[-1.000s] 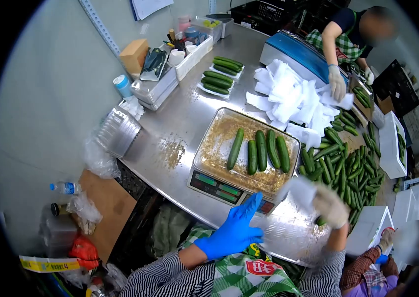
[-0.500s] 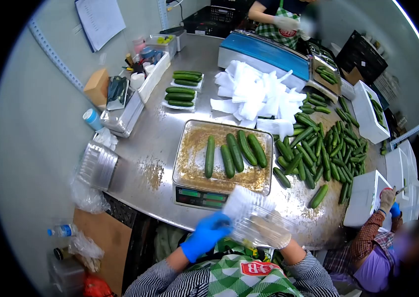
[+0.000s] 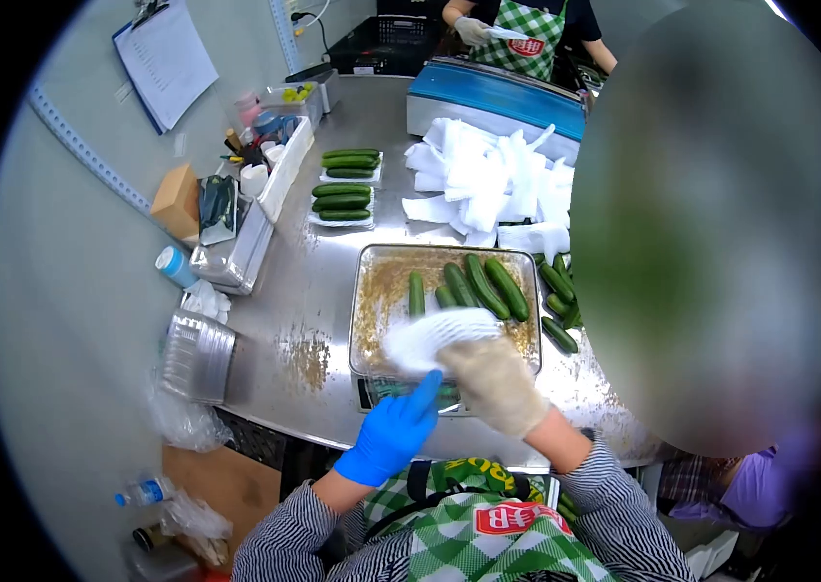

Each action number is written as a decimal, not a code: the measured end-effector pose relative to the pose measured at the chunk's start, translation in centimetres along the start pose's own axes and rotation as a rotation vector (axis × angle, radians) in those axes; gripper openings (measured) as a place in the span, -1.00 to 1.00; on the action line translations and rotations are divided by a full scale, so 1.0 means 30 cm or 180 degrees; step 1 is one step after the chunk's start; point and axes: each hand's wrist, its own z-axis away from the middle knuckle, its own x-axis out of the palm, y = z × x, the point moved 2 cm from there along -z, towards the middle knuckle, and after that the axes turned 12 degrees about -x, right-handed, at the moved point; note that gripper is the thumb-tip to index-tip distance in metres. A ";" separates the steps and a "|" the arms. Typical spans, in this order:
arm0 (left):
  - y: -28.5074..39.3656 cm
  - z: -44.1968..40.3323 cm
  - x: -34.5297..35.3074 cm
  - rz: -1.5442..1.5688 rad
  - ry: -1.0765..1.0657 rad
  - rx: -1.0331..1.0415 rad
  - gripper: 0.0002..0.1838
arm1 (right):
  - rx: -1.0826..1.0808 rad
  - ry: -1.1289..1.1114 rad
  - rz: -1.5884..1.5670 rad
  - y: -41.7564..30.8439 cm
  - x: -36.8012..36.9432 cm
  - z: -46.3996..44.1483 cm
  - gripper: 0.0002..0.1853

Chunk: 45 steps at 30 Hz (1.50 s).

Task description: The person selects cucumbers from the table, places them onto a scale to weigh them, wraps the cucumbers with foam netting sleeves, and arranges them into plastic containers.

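Observation:
My right hand [image 3: 496, 383], in a pale glove, is closed on a lined clear tray [image 3: 435, 339] with white padding, blurred by motion over the scale's front. My left hand [image 3: 393, 435], in a blue glove, is just below the tray; its index finger points up at the tray's lower edge and what it holds, if anything, is unclear. Several cucumbers [image 3: 508, 289] lie on the metal pan of the scale [image 3: 378, 281], partly hidden by the tray. The scale's display is mostly covered.
Two packed cucumber trays [image 3: 342, 203] lie beyond the scale, beside white padding sheets [image 3: 488, 179]. Stacked clear trays [image 3: 197, 357] sit at the left edge. A co-worker [image 3: 527, 39] stands behind the blue-topped machine [image 3: 498, 97]. A large blurred shape [image 3: 711, 233] covers the right.
The tray and my right hand have moved up and left over the scale pan. My left hand's index finger now extends upward. The blurred shape has come in over the right side.

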 end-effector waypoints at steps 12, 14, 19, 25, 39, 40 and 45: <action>-0.219 0.103 -0.079 -0.0180 0.0193 0.0241 -0.79 | -0.0465 0.0504 -0.0547 -0.152 0.089 -0.037 -0.50; -0.223 0.103 -0.105 -0.0419 0.0263 0.0317 -0.78 | -0.0516 0.0430 -0.0710 -0.171 0.118 -0.032 -0.48; -0.339 0.151 -0.126 -0.0096 -0.0557 0.0297 -0.68 | -0.0414 0.0922 -0.1432 -0.184 0.052 -0.106 -0.60; -0.498 0.205 -0.175 0.0425 0.0610 -0.1068 -0.68 | 0.1530 0.0645 0.0217 0.079 0.192 -0.082 -0.43; -0.554 0.295 -0.148 0.0785 0.0851 -0.2038 -0.74 | 0.1885 0.1642 0.0024 0.119 0.189 -0.039 -0.59; -0.560 0.305 -0.144 0.0779 0.0870 -0.2085 -0.74 | 0.1925 0.1980 -0.0004 0.132 0.169 -0.010 -0.61; -0.560 0.288 -0.130 0.0864 0.0748 -0.2070 -0.72 | 0.2304 0.0914 0.0753 0.321 0.145 -0.032 -0.52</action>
